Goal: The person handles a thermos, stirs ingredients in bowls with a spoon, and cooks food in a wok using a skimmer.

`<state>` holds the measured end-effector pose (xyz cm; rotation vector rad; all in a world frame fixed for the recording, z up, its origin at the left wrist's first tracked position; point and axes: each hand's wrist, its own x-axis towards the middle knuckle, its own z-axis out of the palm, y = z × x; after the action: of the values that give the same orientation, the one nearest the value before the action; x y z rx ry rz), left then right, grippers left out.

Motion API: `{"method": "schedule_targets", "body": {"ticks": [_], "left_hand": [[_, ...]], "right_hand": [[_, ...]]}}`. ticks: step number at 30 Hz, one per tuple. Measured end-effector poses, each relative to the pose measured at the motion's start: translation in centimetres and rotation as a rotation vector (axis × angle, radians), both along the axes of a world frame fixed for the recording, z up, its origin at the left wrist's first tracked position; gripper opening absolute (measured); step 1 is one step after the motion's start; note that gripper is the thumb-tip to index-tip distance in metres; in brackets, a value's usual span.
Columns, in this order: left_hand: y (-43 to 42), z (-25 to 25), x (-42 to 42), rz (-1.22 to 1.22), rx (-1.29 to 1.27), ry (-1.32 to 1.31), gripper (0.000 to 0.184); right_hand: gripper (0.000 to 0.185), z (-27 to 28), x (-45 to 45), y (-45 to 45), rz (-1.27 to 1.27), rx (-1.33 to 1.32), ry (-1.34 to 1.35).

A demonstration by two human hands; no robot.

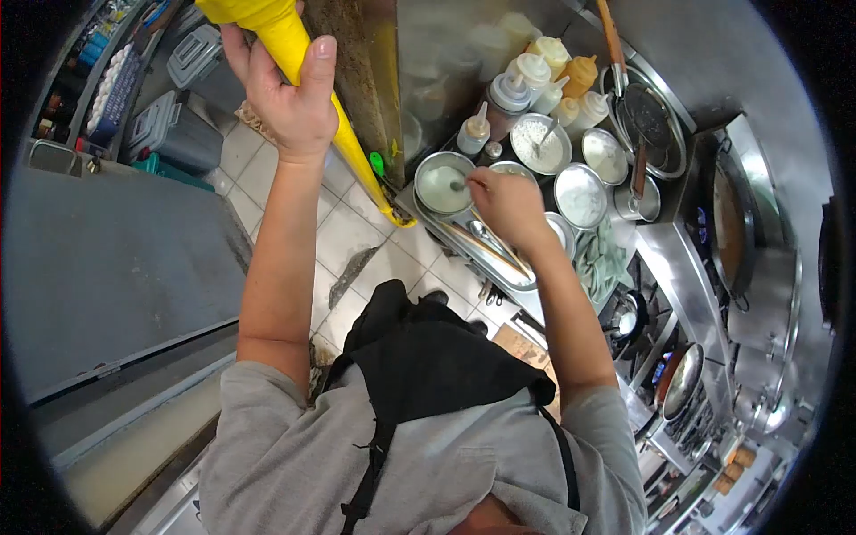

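Head view: left hand is up at the tall yellow tapering pipe, thumb lying to one side of it and fingers parted to the other; can't tell if it's really gripping or just resting there. Pipe looks rigid, probably not something to lift. Right of it, a round, straight-sided metal container holds pale, milky liquid; stiff, likely weighty with that fill and easy to slop if knocked, so steady it by the outer wall or rim. Dark-looking metal spoon sits in that liquid, bowl end in, handle out toward the right. Should be light, stiff, maybe slick if wet; hold the dry handle end, above the rim. Clear squeeze bottle with a pale nozzle stands just beside the container. Right hand reaches over from the right, thumb and fingertips pinched on the spoon handle, remaining fingers curled in, no visible gap.
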<state>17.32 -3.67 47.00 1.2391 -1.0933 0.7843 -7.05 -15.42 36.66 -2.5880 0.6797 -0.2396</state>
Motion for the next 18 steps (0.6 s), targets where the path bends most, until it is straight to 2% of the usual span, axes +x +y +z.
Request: {"method": "schedule_targets", "body": {"ticks": [1, 2, 4, 7, 10, 12, 14, 16, 18], "left_hand": [[-0.1, 0.0, 0.0, 0.000, -0.004, 0.014, 0.040], [0.0, -0.1, 0.0, -0.005, -0.003, 0.031, 0.039], [0.1, -0.1, 0.0, -0.009, -0.002, 0.022, 0.039], [0.1, -0.3, 0.0, -0.047, -0.014, 0.027, 0.041], [-0.7, -0.2, -0.5, -0.156, -0.058, 0.098, 0.050], [-0.6, -0.5, -0.3, -0.220, -0.084, 0.196, 0.056], [-0.4, -0.8, 0.3, -0.254, -0.067, 0.247, 0.058], [0.3, -1.3, 1.7, -0.062, 0.060, 0.083, 0.058], [0.3, -1.6, 1.9, -0.164, 0.032, 0.155, 0.058]], "right_hand": [[0.024, -2.1, 1.4, -0.8, 0.037, 0.034, 0.126], [0.024, -3.4, 2.6, -1.5, 0.037, 0.038, 0.127], [0.029, -4.7, 4.1, -2.5, -0.074, 0.054, 0.215], [0.030, -0.8, 2.1, -2.0, -0.093, 0.070, 0.088], [0.030, 1.6, -3.6, 0.0, -0.117, 0.163, -0.027], [0.030, 1.2, -8.0, 2.7, -0.097, 0.260, 0.164], [0.030, -2.5, -12.8, 5.7, -0.044, 0.368, 0.383], [0.031, -5.8, -17.3, 8.6, 0.009, 0.492, 0.441], [0.031, -11.2, -21.4, 11.1, -0.074, 0.604, 0.401]]}}
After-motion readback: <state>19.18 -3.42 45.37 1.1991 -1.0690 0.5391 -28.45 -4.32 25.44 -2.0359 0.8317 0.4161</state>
